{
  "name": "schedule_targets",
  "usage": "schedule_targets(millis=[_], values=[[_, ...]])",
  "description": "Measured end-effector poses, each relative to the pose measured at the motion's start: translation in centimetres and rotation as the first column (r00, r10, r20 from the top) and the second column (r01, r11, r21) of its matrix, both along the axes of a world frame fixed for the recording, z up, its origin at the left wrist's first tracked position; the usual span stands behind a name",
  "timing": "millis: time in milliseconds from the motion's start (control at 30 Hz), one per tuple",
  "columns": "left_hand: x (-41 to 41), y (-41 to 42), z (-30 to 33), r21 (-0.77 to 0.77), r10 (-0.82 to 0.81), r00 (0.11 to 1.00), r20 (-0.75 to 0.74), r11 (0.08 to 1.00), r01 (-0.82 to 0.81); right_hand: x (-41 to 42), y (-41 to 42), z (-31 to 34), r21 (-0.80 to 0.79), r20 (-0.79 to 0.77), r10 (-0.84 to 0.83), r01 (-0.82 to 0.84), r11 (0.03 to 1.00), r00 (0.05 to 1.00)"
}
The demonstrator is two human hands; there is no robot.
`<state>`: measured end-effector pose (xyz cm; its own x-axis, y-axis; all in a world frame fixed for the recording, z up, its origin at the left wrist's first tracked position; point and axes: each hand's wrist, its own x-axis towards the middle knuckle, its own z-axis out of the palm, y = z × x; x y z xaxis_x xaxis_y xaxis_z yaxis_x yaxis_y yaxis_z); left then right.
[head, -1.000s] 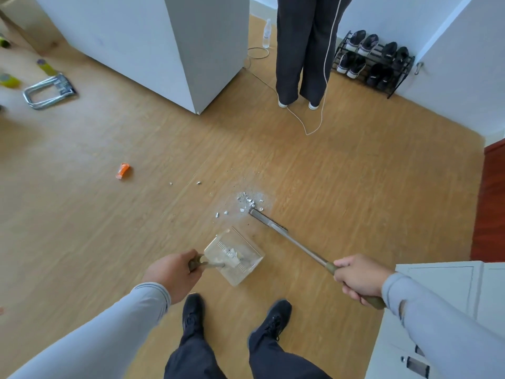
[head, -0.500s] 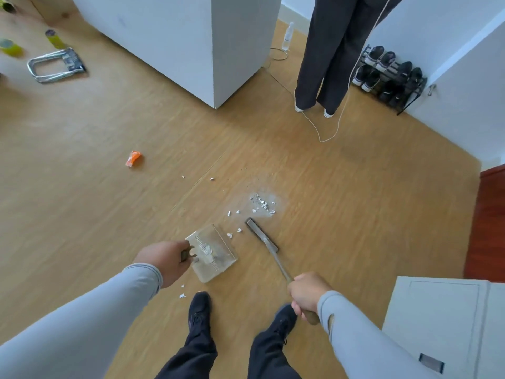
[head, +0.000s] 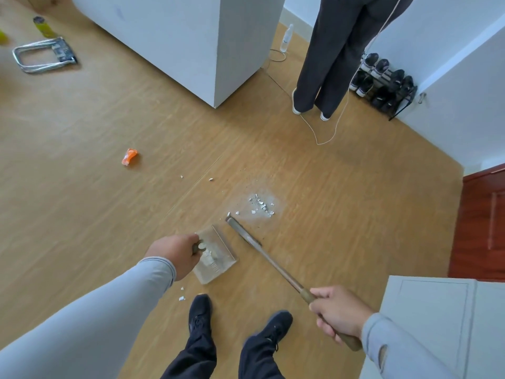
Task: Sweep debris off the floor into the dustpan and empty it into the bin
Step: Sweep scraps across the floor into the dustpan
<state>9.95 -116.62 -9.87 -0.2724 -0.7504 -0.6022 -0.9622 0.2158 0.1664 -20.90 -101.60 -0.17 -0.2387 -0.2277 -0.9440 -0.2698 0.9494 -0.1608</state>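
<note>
A clear plastic dustpan [head: 218,265] rests on the wooden floor just ahead of my feet, with white crumbs inside it. My left hand [head: 176,253] grips its short handle. My right hand [head: 338,313] is closed around the wooden handle of a long, narrow brush [head: 246,236], whose head lies on the floor beside the dustpan's right edge. A small heap of white debris [head: 261,204] with dust around it sits just beyond the brush tip. Stray white bits [head: 181,297] lie near my left shoe, and two more farther off to the left.
An orange wrapper [head: 129,156] lies to the far left. A white cabinet [head: 218,50] stands behind. Another person's legs [head: 322,64] and a white cable [head: 322,140] are ahead, beside a shoe rack [head: 385,86]. A grey cabinet [head: 437,324] is at my right; a metal frame [head: 41,57] lies top left.
The dustpan has been pulled back and left, away from the debris heap. The brush head swung from the heap toward the dustpan. My view shifted, and my right hand moved.
</note>
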Motion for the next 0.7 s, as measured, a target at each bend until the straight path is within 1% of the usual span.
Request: schedule_targets(millis=[133,300,433,500,600,633,667,700], values=[[0.4,-1.2,0.2,-0.012,0.017,1.000,-0.005,1.000,-0.017,0.7,-1.8,-0.6,-0.079,-0.083,-0.014,0.008,0.997,0.996],[-0.4,-4.1,-0.1,-0.028,0.017,1.000,0.015,0.999,-0.016,1.4,-6.2,-2.3,-0.083,-0.091,-0.157,0.150,0.985,0.983],[-1.5,-7.0,-0.1,-0.033,-0.008,0.999,0.047,0.999,0.009,2.5,-10.3,-3.7,-0.032,-0.107,-0.150,0.147,0.989,0.983],[-1.7,-8.0,-0.2,-0.037,0.001,0.999,0.048,0.999,0.000,3.8,-12.3,-4.2,-0.017,-0.082,-0.146,0.145,0.989,0.986],[-1.9,-8.4,-0.5,-0.048,0.007,0.999,0.050,0.999,-0.005,6.0,-14.4,-5.0,0.061,-0.022,-0.094,0.095,0.994,0.995],[-1.9,-8.3,-0.6,-0.053,0.012,0.999,0.048,0.999,-0.010,6.4,-14.3,-5.4,0.045,0.002,-0.036,0.036,0.998,0.999],[-1.8,-8.3,-0.5,-0.056,0.016,0.999,0.047,0.998,-0.013,6.7,-14.1,-5.5,0.029,0.005,-0.062,0.062,0.998,0.998],[-1.7,-8.4,-0.6,-0.058,0.015,0.999,0.045,0.998,-0.012,6.8,-13.6,-5.1,0.024,0.018,-0.042,0.041,0.999,0.999]])
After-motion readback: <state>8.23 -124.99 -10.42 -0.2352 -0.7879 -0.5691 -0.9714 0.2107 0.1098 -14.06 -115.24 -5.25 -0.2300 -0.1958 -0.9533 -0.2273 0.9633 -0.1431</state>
